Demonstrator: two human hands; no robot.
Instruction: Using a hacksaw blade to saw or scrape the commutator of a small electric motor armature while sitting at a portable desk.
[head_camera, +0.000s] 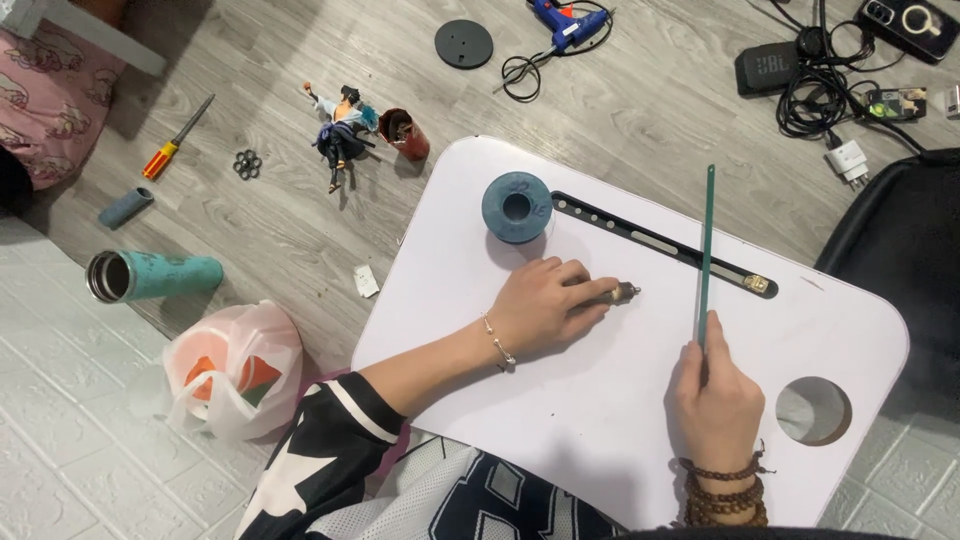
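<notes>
Right hand (718, 392), nearest, pinches thin green rod (706, 250), long axis pointing away up white lap table (600, 420). Left hand (545, 305) clenched on small brown metal-tipped tool (618, 293), tip toward rod; blue-grey spool (517, 207) beyond.

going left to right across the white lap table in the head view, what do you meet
blue-grey ring-shaped block → left hand gripping a small dark metal-tipped tool → thin green rod held upright by the right hand → round hole in the white lap table
</notes>
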